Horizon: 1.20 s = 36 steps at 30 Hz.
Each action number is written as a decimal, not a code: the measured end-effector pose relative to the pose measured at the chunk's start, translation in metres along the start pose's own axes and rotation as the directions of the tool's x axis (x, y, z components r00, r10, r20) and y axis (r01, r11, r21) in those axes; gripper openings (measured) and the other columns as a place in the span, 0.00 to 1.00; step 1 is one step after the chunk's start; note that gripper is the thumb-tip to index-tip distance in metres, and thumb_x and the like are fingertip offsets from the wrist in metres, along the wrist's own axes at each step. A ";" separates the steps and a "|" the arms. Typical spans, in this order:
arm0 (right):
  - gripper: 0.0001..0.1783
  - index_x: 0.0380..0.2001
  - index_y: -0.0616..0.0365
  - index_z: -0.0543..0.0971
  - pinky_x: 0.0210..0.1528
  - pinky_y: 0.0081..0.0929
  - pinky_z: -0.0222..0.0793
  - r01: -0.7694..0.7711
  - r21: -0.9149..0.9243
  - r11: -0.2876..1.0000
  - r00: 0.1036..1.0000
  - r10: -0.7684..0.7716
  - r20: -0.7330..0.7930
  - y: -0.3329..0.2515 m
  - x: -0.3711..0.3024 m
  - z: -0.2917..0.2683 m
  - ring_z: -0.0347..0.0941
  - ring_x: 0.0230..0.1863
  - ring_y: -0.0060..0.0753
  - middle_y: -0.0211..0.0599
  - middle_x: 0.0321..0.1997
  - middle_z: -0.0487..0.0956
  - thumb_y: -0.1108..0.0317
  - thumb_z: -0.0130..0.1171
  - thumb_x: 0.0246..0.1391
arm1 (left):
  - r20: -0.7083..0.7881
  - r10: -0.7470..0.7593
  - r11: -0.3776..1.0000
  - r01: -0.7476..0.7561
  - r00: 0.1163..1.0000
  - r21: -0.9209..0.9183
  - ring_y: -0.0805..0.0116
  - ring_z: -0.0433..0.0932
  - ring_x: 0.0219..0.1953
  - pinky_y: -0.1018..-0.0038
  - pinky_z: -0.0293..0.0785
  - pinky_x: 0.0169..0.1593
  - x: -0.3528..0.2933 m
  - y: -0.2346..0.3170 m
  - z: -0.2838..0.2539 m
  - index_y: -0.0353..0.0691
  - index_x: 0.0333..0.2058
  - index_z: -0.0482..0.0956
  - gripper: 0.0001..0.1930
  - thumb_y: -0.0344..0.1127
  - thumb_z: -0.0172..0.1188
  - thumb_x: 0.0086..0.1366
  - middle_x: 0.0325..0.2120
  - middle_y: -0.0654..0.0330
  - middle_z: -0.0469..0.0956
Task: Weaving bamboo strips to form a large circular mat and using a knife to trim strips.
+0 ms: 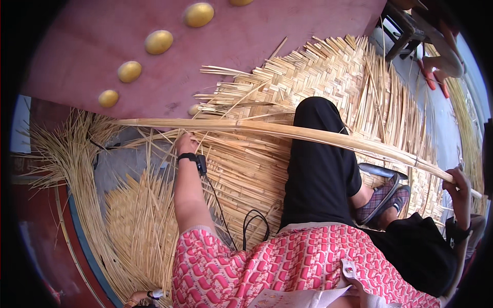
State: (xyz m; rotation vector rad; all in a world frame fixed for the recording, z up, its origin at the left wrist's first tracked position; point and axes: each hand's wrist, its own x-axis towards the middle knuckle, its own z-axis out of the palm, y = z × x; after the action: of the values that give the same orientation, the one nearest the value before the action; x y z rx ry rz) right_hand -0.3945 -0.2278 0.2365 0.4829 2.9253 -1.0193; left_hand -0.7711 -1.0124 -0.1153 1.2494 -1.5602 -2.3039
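A long, pale split bamboo pole (318, 134) lies across my raised knee, spanning most of the view. My right hand (457, 183) is closed around it near its right end. Farther left, my left hand (186, 143) has its fingers bent in against the pole's lower edge, among thin loose strips; its fingertips are partly hidden. Beneath the pole spreads a large woven bamboo mat (328, 66) with ragged, unwoven strip ends. Beside my plaid shoes (377, 199) lies a dark metal blade (382, 170), its handle not visible.
A reddish panel with gold domed studs (158, 42) borders the mat at the far left. Loose bamboo strips (84, 154) bunch at the left. Another person's feet in red sandals (429, 77) show by a dark stool (405, 33). Another hand (137, 297) appears at lower left. A black cable (221, 205) hangs from my left wrist.
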 end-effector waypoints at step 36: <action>0.11 0.41 0.64 0.77 0.32 0.22 0.62 0.035 0.083 0.996 0.844 0.015 -0.535 -0.034 -0.024 -0.027 0.65 0.27 0.20 0.33 0.31 0.78 0.66 0.56 0.64 | 0.540 0.396 0.907 -0.409 0.742 -0.103 0.73 0.77 0.32 0.77 0.75 0.33 -0.200 0.104 0.040 0.41 0.41 0.78 0.18 0.50 0.62 0.66 0.32 0.65 0.78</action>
State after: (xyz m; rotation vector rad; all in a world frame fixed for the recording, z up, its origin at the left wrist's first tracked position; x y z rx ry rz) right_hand -0.3789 -0.2433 0.2810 0.8915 3.3672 -1.1852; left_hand -0.7016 -0.9348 0.0888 0.1694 -1.7815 -2.4483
